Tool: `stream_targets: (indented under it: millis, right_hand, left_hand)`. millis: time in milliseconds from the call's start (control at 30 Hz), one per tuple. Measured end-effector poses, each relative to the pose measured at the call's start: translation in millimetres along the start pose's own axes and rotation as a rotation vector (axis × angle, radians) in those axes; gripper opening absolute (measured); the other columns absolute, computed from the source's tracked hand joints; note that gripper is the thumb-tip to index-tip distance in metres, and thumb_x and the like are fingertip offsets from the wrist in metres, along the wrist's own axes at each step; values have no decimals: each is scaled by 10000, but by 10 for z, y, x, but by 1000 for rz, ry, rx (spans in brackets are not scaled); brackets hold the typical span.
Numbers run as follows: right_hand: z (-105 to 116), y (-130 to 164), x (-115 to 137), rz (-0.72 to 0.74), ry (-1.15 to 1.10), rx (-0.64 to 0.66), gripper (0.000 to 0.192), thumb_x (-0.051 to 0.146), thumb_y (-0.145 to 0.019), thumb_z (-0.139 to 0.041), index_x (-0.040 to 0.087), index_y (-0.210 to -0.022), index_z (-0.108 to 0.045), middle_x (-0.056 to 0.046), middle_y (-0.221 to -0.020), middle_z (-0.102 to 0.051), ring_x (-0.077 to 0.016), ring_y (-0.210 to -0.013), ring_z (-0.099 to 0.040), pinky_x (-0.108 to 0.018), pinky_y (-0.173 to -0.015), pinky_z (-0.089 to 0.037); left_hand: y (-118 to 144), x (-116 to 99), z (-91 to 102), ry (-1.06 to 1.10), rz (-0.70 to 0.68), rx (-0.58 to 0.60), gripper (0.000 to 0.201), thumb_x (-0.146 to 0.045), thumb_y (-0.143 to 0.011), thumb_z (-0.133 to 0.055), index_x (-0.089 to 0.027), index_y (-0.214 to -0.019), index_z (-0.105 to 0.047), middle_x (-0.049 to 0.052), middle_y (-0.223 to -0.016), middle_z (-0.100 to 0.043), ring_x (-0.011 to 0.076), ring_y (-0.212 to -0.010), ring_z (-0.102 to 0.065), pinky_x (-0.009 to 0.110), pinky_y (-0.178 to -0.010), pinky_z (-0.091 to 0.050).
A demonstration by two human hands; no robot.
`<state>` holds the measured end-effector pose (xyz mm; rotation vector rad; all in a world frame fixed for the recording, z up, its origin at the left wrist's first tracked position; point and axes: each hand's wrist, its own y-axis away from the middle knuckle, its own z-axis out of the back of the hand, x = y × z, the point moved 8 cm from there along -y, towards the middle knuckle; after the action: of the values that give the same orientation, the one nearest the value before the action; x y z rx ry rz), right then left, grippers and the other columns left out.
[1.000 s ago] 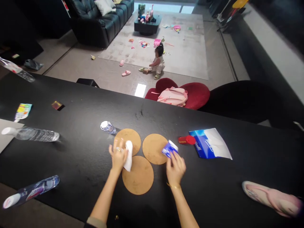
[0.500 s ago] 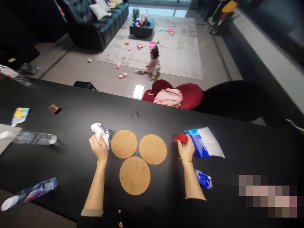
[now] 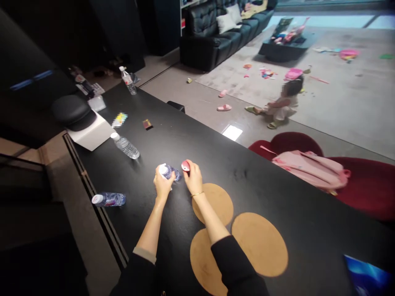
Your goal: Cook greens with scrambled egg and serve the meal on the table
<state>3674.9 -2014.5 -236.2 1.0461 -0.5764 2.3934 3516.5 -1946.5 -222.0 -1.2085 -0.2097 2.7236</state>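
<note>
My left hand (image 3: 161,187) grips a small clear water bottle (image 3: 171,172) that lies on the black table (image 3: 129,181); a white tissue seems bunched under the fingers. My right hand (image 3: 194,179) sits just right of it and holds a small red item (image 3: 185,165) near the bottle. Three round cork mats (image 3: 261,243) lie on the table close to my right forearm.
Two more water bottles (image 3: 125,145) (image 3: 108,199) lie to the left, a third (image 3: 127,81) stands far back. A white sheet (image 3: 91,132) with a black object (image 3: 71,109) is at the left edge. Red chairs (image 3: 361,181) hold a pink backpack (image 3: 310,169). A child (image 3: 282,105) sits on the floor.
My view swung left. The right hand took the red item from beside the blue packet and carried it over to the small bottle. The left hand closed on that bottle.
</note>
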Motion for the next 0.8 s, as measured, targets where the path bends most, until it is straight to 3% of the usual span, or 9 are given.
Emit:
stream_targets:
  millis: [167, 333, 433, 467, 533, 567, 633, 700, 800]
  right_hand:
    - [-1243, -347, 855, 110, -28, 201, 439, 171, -834, -408, 165, -1266, -482, -111, -1136, -548, -209, -1042, -503, -322, -901, -433]
    - [-2074, -608, 1076, 82, -42, 272, 463, 202, -838, -392, 183, -1295, -468, -118, -1150, -534, -230, -1046, -500, -350, -888, -442]
    - [-2247, -608, 1063, 81, -44, 278, 570, 191, -811, -390, 186, -1380, -359, -128, -1258, -477, -247, -1131, -456, -388, -941, -407]
    - [-2245, -552, 1058, 84, -49, 264, 633, 184, -796, -397, 182, -1419, -280, -131, -1326, -425, -254, -1184, -417, -404, -968, -385]
    - [-2184, -334, 1025, 58, -81, 216, 751, 178, -769, -414, 167, -1460, -121, -143, -1422, -309, -264, -1243, -362, -428, -989, -366]
    - [-2144, -174, 989, 13, -118, 189, 775, 182, -764, -419, 160, -1463, -85, -156, -1423, -300, -263, -1214, -394, -431, -965, -391]
    - [-2133, 231, 911, -115, -244, 194, 738, 214, -771, -432, 156, -1449, -148, -172, -1305, -422, -219, -975, -547, -379, -807, -494]
    - [-2277, 672, 948, -175, -409, 347, 646, 203, -770, -421, 175, -1401, -286, -132, -1154, -533, -138, -662, -561, -307, -616, -521]
    - [-2555, 1128, 1223, -95, -594, 617, 613, 137, -728, -405, 225, -1335, -408, -96, -1170, -549, -78, -525, -522, -252, -521, -504]
  left_hand:
    - [-631, 735, 685, -131, 85, -255, 550, -338, -688, -657, -176, -1185, -485, 116, -1069, -623, 247, -999, -605, 367, -869, -468]
    - [-1219, 1002, 771, -126, 141, -224, 664, -359, -705, -653, -146, -1279, -396, 175, -1201, -548, 280, -1122, -538, 397, -929, -444]
    - [-825, 1075, 886, -52, 134, -237, 833, -425, -694, -666, -106, -1356, -275, 229, -1345, -407, 310, -1247, -418, 426, -995, -401]
    - [-554, 1111, 930, -16, 118, -203, 787, -438, -705, -654, -112, -1334, -310, 227, -1335, -417, 314, -1250, -414, 434, -992, -406]
    - [78, 1279, 994, 104, 130, -52, 422, -389, -811, -536, -192, -1180, -480, 149, -1127, -592, 262, -1080, -567, 406, -898, -485]
    - [383, 1443, 1041, 155, 196, 17, 315, -374, -831, -509, -223, -1107, -519, 110, -1002, -644, 238, -946, -630, 384, -806, -529]
    - [839, 1935, 1368, 166, 450, -157, 377, -387, -808, -544, -226, -1141, -467, 88, -936, -667, 224, -814, -665, 373, -698, -555]
    - [897, 2305, 1584, 150, 541, -232, 609, -397, -731, -639, -202, -1250, -387, 106, -1013, -663, 227, -851, -665, 371, -722, -549]
    - [344, 2503, 1477, 149, 427, 39, 531, -396, -668, -697, -168, -1119, -536, 103, -975, -689, 220, -843, -667, 333, -748, -528]
